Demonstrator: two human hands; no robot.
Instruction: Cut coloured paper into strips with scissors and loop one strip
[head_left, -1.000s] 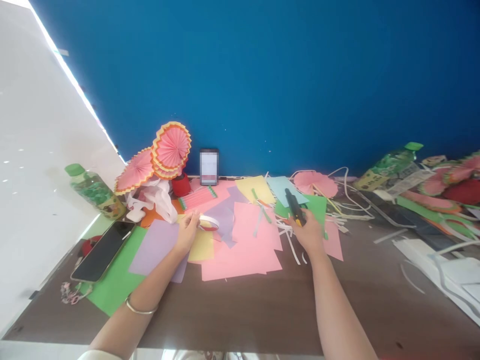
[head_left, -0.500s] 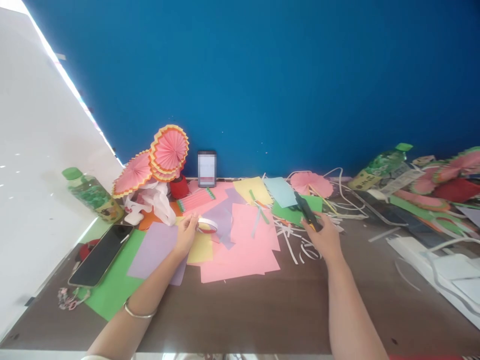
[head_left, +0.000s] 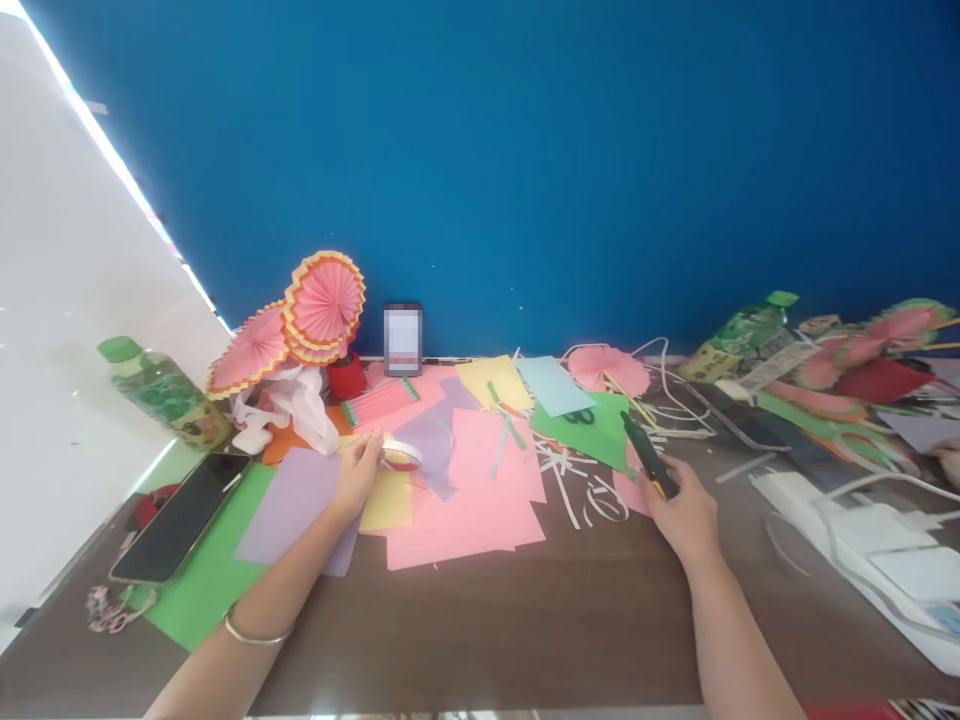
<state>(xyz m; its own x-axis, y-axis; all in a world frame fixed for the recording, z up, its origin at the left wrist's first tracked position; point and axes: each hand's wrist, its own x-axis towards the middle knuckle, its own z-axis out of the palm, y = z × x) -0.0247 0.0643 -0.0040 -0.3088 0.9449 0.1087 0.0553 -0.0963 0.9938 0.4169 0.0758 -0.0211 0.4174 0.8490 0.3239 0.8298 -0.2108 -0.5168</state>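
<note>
My left hand [head_left: 360,472] is closed on the edge of a white ring-shaped roll of tape [head_left: 405,450], just above the purple and yellow sheets. My right hand [head_left: 684,508] is wrapped round a long black tool with a yellow part [head_left: 643,448]; its exact kind is unclear. The tool points away from me, over the right end of a green sheet [head_left: 596,432]. Black loops like scissor handles [head_left: 579,416] show on that sheet, beside a light blue sheet [head_left: 553,385]. Pink paper [head_left: 480,530] lies between my hands.
Pleated paper fans [head_left: 326,300], a green-capped bottle [head_left: 161,390] and a dark phone [head_left: 180,520] are on the left. A small upright screen [head_left: 403,340] leans at the wall. White paper strips [head_left: 562,480] lie mid-right. Far right are a power strip [head_left: 862,560] and another person's hand [head_left: 951,465].
My right hand has moved right and nearer to me with the black tool. The black loops on the green sheet have come into view. My left hand still holds the tape.
</note>
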